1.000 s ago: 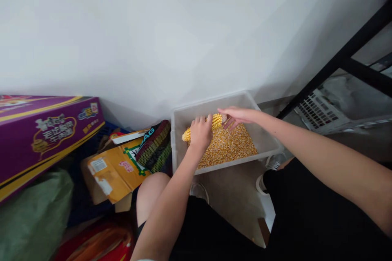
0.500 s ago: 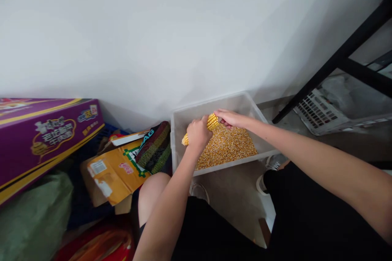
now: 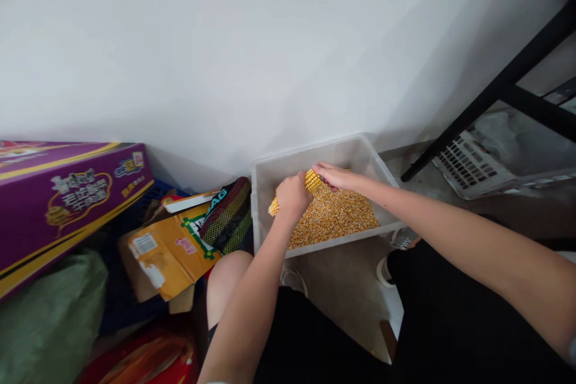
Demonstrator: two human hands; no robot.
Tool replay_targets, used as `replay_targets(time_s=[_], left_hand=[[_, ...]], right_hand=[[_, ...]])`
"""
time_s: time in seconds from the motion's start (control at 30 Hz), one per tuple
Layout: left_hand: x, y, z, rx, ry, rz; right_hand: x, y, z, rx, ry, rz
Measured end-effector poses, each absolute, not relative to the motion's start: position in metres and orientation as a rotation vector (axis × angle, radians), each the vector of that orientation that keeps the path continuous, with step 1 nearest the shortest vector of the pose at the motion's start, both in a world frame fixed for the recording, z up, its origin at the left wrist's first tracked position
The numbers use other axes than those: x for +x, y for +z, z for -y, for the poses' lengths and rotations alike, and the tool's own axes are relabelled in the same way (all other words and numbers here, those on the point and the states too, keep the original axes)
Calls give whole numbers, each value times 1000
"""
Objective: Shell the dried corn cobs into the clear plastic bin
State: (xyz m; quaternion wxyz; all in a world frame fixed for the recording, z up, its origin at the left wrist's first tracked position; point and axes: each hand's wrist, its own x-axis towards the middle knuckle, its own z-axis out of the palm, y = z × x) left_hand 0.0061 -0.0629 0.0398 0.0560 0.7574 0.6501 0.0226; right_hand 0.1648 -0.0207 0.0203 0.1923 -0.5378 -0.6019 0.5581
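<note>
An ear of corn [image 3: 312, 181] with yellow kernels is held between my two hands, tilted with its right end higher. My left hand [image 3: 291, 195] wraps round its middle, and the pale tip sticks out to the left. At the other end, my right hand [image 3: 332, 176] has its fingers closed on the corn; part of that end is hidden by them. Below lies a white plastic bin [image 3: 257, 216] against the wall, with a layer of loose corn kernels [image 3: 337, 216] over its bottom.
To the left stand a purple carton [image 3: 81, 198], an opened yellow box [image 3: 180, 246], a mesh bag [image 3: 229, 216] and a green sack [image 3: 54, 318]. On the right, a black metal leg [image 3: 472, 105] slants down beside a white basket [image 3: 472, 165]. My shoes flank the bin's near side.
My right hand has slid slightly left over the corn's upper end, covering more of it. My left hand keeps its grip, shifted a touch to the right.
</note>
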Motion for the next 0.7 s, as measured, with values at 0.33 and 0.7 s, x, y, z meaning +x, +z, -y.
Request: replay_targets(time_s=[0.33,0.7], left_hand=[[-4,39,58,2300,110,-1936],[-5,44,55,2231,76,-1871]], right_hand=[[164,32,19,-1424,1793,1590],[165,25,13,-1423,1805,1620]])
